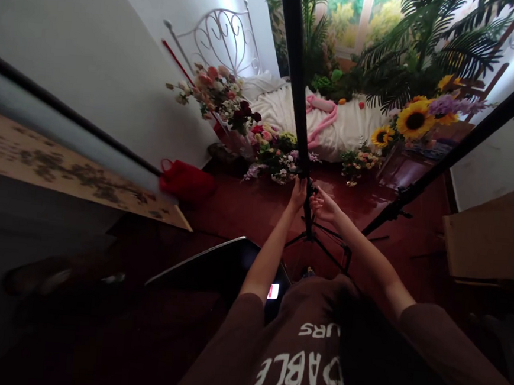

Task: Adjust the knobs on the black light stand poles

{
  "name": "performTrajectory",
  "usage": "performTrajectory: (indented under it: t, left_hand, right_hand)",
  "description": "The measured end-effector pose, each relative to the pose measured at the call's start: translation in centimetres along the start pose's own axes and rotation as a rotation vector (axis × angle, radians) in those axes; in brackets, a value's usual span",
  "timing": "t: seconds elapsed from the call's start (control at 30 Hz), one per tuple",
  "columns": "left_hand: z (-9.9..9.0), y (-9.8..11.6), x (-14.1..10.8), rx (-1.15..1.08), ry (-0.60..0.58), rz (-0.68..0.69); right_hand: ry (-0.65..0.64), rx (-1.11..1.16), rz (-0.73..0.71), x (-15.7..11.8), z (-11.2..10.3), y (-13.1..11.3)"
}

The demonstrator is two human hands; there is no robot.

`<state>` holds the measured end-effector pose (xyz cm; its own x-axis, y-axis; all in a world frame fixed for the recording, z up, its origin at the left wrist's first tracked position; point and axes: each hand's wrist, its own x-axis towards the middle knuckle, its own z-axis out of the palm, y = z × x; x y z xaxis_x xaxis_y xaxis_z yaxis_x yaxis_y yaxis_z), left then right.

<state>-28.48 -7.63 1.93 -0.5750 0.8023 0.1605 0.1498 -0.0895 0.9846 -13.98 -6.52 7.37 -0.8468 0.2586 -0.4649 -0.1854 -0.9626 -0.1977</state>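
A black light stand (300, 107) rises in front of me, its tripod legs (323, 249) spread on the dark red floor. My left hand (299, 193) is closed round the pole from the left side, at about the height of a collar. On the right, my right hand (323, 204) has its fingers bent at a small dark knob (313, 190) on the stand. The fingertips seem to pinch the knob, though they partly hide it. The top of the pole runs out of view.
A second black stand (417, 190) slants up at the right. Flowers (282, 153) edge a white-draped bed (276, 108) ahead; sunflowers (416, 118) stand right. A red bag (186, 181) lies left, a dark panel (215, 266) nearer me, and a cardboard box (494, 235) far right.
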Motion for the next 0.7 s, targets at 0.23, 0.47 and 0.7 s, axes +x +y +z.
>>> performTrajectory:
  t: [0.23,0.47,0.7]
  left_hand:
    - [0.2,-1.3,0.5,-0.002,0.041,0.042]
    - [0.8,-1.4,0.6,-0.033,0.068,0.091]
    - [0.8,-1.5,0.7,-0.055,0.073,0.095]
  right_hand:
    - [0.173,-0.349,-0.276,1.6,-0.4,0.0]
    - [0.429,-1.243,-0.909,0.9,-1.2,0.4]
    - [0.529,-1.829,-1.181,-0.6,-1.4,0.7]
